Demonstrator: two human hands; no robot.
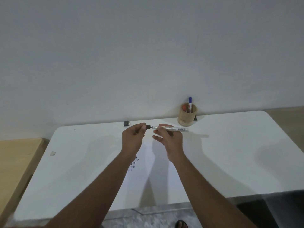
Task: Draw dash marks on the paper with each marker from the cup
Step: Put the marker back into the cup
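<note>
My right hand (167,139) holds a white marker (176,129) level above the table, its tip pointing left. A black cap (148,127) is pinched in my left hand (134,137) just off the marker's tip, with a small gap between them. Under my forearms lies a white sheet of paper (158,170) with several dark dash marks (133,163) near its left side. At the table's back edge stands a wooden cup (187,115) holding a blue-capped marker (190,102) and a red one (185,107).
A white table (230,153) stands against a pale wall. On its back edge sit a small black object (126,123) and a dark piece (195,118) behind the cup. A scrap (52,153) lies at left. A wooden surface (14,160) adjoins on the left.
</note>
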